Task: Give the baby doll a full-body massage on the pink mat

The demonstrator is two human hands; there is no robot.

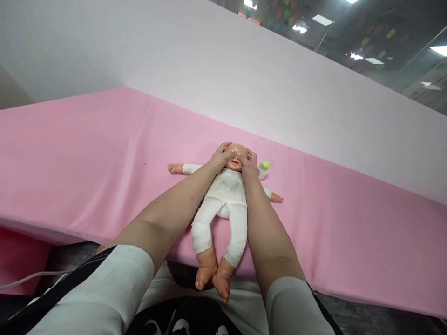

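Note:
A baby doll [227, 187] with a white cloth body and plastic head, hands and feet lies on its back on the pink-covered table [335, 223]. Its head points away from me and its feet towards me, with both arms spread out. My left hand [220, 158] cups one side of its head, and my right hand [248, 164] clasps the other. Both thumbs press on the face around the eyes and nose, while the other fingers curl round the sides of the head. Beside my right wrist is a white bottle with a green cap [264, 166], partly hidden.
A pale wall [223, 79] rises along the table's far edge, with a glass window [349, 42] reflecting ceiling lights above it. A white cable [31, 278] runs at the lower left beside a darker pink block [21, 260].

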